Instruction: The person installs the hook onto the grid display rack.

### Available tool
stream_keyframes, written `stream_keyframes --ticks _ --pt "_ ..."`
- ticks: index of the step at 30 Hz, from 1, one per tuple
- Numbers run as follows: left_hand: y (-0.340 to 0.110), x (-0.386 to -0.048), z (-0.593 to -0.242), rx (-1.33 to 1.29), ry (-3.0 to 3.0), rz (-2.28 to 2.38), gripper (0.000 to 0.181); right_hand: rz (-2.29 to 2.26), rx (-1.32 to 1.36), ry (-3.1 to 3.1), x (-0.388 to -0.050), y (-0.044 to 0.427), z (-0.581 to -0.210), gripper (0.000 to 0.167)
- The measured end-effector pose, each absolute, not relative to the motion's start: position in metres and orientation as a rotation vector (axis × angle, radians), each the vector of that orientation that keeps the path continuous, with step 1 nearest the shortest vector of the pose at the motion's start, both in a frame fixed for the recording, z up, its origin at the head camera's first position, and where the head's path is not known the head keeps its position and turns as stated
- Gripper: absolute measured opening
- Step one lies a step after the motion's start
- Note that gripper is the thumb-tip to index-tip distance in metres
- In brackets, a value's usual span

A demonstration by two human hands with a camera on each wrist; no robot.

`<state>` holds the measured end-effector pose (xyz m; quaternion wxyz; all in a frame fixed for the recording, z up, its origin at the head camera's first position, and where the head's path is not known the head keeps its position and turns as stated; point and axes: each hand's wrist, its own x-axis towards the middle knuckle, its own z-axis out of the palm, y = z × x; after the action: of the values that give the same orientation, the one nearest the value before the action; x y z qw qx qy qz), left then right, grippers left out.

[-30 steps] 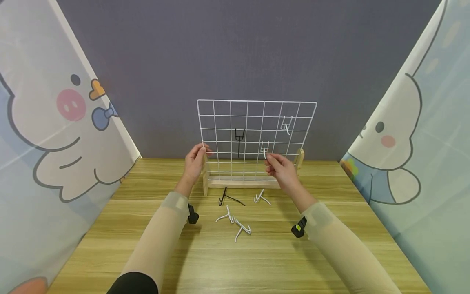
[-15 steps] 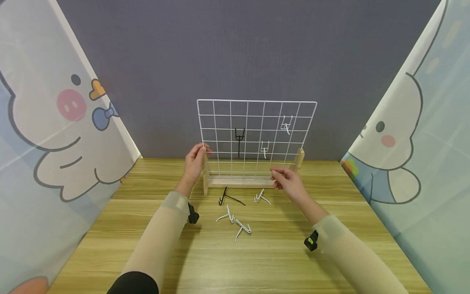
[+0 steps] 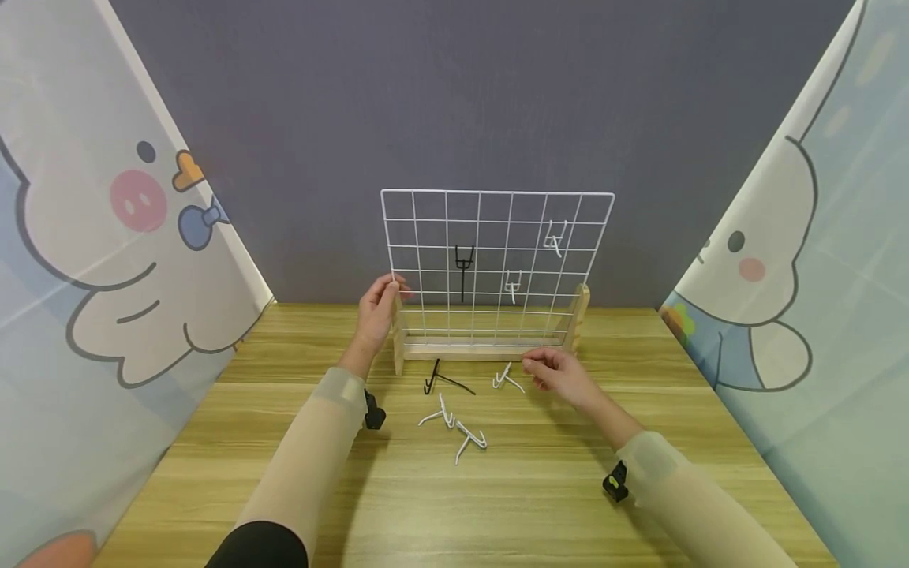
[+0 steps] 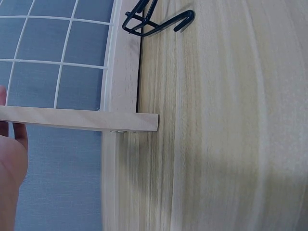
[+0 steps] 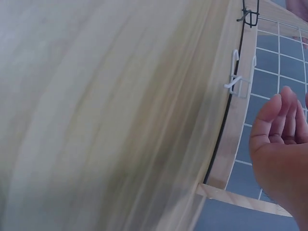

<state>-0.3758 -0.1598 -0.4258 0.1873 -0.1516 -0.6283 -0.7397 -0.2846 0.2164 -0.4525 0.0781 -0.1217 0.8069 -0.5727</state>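
My left hand (image 3: 375,312) grips the left wooden upright (image 4: 72,119) of a stand that carries a white wire grid panel (image 3: 497,192). Just right of a white hook (image 3: 506,377) on the table, my right hand (image 3: 564,377) hovers with fingers loosely bent, holding nothing visible. On the grid hang a black hook (image 3: 463,276) and two white hooks, one upper right (image 3: 554,241) and one lower (image 3: 513,289). A black hook (image 3: 435,377) and two more white hooks, the left one (image 3: 443,412) and the right one (image 3: 470,437), lie in front.
The stand's wooden crossbar (image 3: 469,353) runs low behind the loose hooks. A dark grey wall (image 3: 497,95) rises behind the wood-grain table (image 3: 398,513). Cartoon-printed panels flank it on the left (image 3: 106,260) and right (image 3: 817,394).
My right hand has let go of the lower white hook, which stays on the grid, and has come down toward the table. The left hand keeps its place.
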Motion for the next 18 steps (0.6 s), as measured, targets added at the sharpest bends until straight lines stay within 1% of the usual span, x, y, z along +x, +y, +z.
stream_keyframes --ticks 5,13,18 --pt "-0.160 -0.377 -0.426 -0.418 -1.784 -2.084 0.019 -1.655 -0.405 2.421 -0.285 0.218 -0.457 0.039" --pt "-0.159 -0.377 -0.426 -0.402 -1.781 -2.092 0.019 -1.523 -0.503 2.449 -0.290 0.224 -0.463 0.031" --pt "-0.159 -0.377 -0.426 -0.409 -1.780 -2.086 0.022 -1.434 -0.486 2.487 -0.295 0.225 -0.466 0.029"
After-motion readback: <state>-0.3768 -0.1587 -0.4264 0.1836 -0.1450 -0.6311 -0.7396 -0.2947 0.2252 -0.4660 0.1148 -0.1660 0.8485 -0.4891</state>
